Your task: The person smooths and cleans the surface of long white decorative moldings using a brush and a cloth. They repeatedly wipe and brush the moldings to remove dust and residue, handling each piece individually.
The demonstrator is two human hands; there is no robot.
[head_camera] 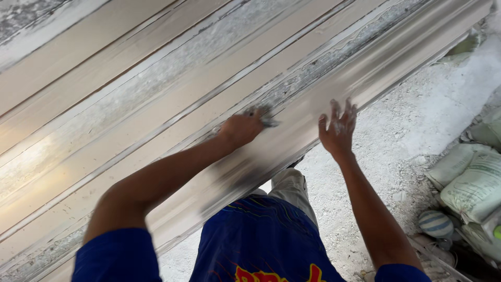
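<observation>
My left hand [241, 128] is closed around a small grey scraper or sanding piece [266, 120] and presses it onto a long, pale moulded strip [386, 55] that runs diagonally across the view. My right hand [338, 130] lies flat with its fingers spread on the strip's near edge, a short way right of the tool. It is dusted white and holds nothing. The picture is blurred by motion, so the tool's exact kind is unclear.
More long pale strips [130, 68] lie side by side on the left. A dusty white floor [412, 125] lies at the right. Stacked sacks [469, 183] and a striped ball-like object [436, 223] sit at the right edge.
</observation>
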